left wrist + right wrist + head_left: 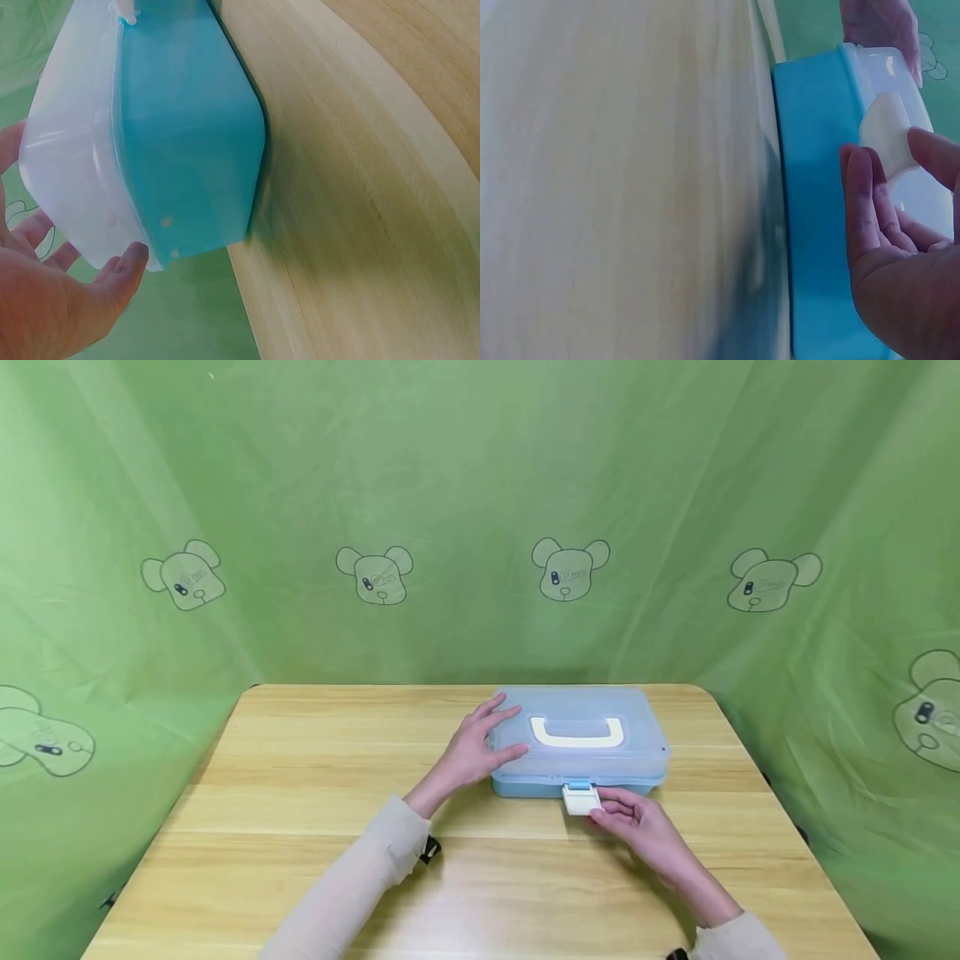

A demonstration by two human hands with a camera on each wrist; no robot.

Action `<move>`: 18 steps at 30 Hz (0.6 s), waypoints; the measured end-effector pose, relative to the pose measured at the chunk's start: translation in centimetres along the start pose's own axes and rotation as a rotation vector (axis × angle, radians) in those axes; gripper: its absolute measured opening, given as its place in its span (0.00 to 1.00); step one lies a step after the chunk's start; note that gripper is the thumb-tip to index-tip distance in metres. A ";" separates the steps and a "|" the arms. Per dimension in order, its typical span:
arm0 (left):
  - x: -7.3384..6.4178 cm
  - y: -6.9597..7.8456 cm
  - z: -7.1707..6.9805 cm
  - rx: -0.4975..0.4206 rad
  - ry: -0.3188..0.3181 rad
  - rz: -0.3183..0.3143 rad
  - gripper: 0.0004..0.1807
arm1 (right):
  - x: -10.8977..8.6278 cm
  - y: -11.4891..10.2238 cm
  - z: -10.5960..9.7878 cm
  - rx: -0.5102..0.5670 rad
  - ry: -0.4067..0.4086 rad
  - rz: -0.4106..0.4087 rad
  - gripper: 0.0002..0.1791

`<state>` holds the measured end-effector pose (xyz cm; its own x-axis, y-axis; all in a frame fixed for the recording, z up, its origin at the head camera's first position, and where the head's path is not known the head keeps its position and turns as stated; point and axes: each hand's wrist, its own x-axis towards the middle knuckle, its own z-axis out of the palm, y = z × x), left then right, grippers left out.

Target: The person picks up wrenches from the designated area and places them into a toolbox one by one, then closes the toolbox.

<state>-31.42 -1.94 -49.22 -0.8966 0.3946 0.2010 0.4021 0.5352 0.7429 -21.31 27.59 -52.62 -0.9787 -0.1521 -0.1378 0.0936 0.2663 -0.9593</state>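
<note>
A plastic storage box [525, 787] with a light blue base and a translucent lid [645, 714] stands near the table's far edge; the lid is down. Its white carry handle [579, 742] lies on top. My left hand [476, 747] rests on the left end of the lid, fingers spread. In the left wrist view its fingers [124, 274] touch the lid's end. At the front, a white latch [581, 800] sticks outward from the box. My right hand [637, 827] pinches the latch's right edge between thumb and fingers; the right wrist view shows this latch [887, 133] from the side.
The box stands on a wood-grain table [337, 752] with rounded far corners. A green curtain [465, 468] printed with bear heads hangs behind and on both sides. A black strap [430, 849] shows at the left sleeve [360, 877].
</note>
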 end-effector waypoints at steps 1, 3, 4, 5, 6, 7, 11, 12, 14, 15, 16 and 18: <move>0.0 0.0 0.0 -0.001 0.000 -0.001 0.39 | 0.0 -0.1 0.0 0.004 0.007 0.003 0.31; 0.0 0.0 0.0 -0.001 -0.001 -0.002 0.39 | 0.0 -0.3 0.1 0.005 0.016 0.004 0.31; 0.0 0.0 0.0 -0.002 0.000 -0.003 0.39 | 0.0 -0.3 0.1 0.005 0.024 0.008 0.31; 0.0 0.0 0.0 -0.002 0.000 -0.003 0.39 | -0.1 -0.4 0.2 0.004 0.031 0.010 0.31; 0.0 0.0 0.0 -0.002 0.000 -0.002 0.39 | -0.1 -0.5 0.2 0.003 0.039 0.013 0.31; -0.1 -0.1 0.1 -0.002 0.000 -0.001 0.39 | -0.1 -0.5 0.3 0.003 0.044 0.016 0.31; -0.1 -0.1 0.1 -0.002 0.000 0.001 0.39 | -0.2 -0.7 0.5 -0.004 0.082 0.020 0.32; 0.0 -0.1 0.1 -0.001 0.000 0.003 0.39 | -0.3 -0.7 0.5 -0.012 0.095 0.020 0.32; 0.0 -0.1 0.1 0.002 -0.001 0.003 0.39 | -0.3 -0.8 0.6 -0.032 0.119 0.019 0.32; 0.0 -0.1 0.1 0.003 -0.001 0.003 0.39 | -0.2 -0.9 0.6 -0.042 0.129 0.019 0.32; 0.0 -0.2 0.1 0.002 0.000 0.004 0.39 | -0.2 -0.9 0.7 -0.052 0.139 0.019 0.32; 0.0 -0.2 0.1 0.001 0.002 0.005 0.39 | -0.3 -1.0 0.7 -0.062 0.153 0.024 0.32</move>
<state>-31.45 -1.97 -49.45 -0.8948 0.3960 0.2063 0.4071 0.5334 0.7415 -21.02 26.66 -51.82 -0.9932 0.0000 -0.1165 0.1101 0.3270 -0.9386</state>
